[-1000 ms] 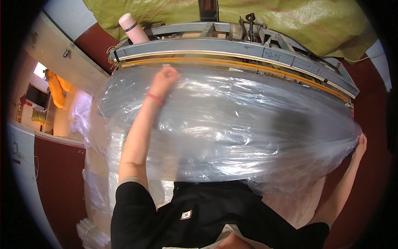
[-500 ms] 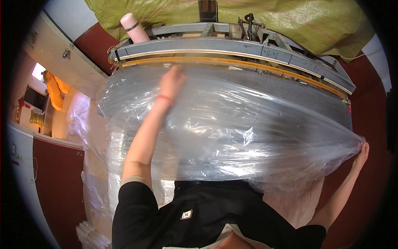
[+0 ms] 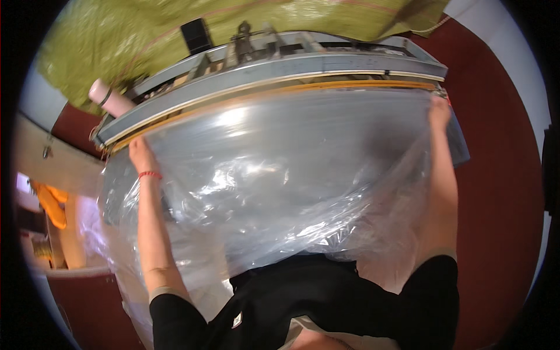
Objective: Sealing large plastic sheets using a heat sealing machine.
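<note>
Clear glossy film, smooth between hands clamped on far edge, crinkled below; long grey beam beyond.

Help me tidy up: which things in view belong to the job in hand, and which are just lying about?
In the job:
clear plastic sheet, gripped by left hand and right hand
metal frame, apparently

Apparently not involved:
pink flask
orange item

A workshop is suggested by the long grey metal frame, the clear plastic film spread before it and the yellow-green tarp behind.
</note>
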